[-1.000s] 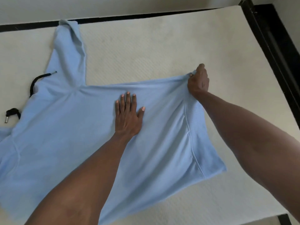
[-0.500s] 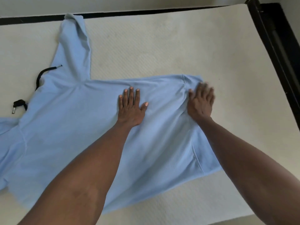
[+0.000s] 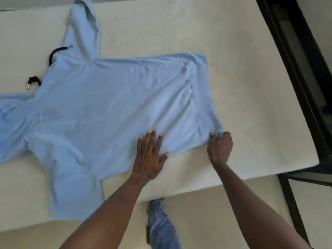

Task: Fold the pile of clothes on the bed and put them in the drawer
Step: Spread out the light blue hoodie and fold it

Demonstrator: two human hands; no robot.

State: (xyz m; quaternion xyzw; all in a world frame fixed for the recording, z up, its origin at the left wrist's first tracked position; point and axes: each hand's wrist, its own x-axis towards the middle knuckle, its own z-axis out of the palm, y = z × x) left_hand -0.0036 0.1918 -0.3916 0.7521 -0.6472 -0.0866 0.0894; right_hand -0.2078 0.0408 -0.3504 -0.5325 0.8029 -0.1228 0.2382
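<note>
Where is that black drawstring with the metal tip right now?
In the head view, the black drawstring lies at the far left on the mattress, just off the light blue hoodie by its neck, well away from both hands.

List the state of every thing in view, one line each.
Light blue hoodie: spread flat on the mattress, unfolded, sleeves out.
Black drawstring: loose, lying at the neck.
Left hand: fingers straight, pressing the hoodie's near edge.
Right hand: pinching the hoodie's near hem corner.
Mattress: bare, white.
Black bed frame: uncovered along the right side.
</note>
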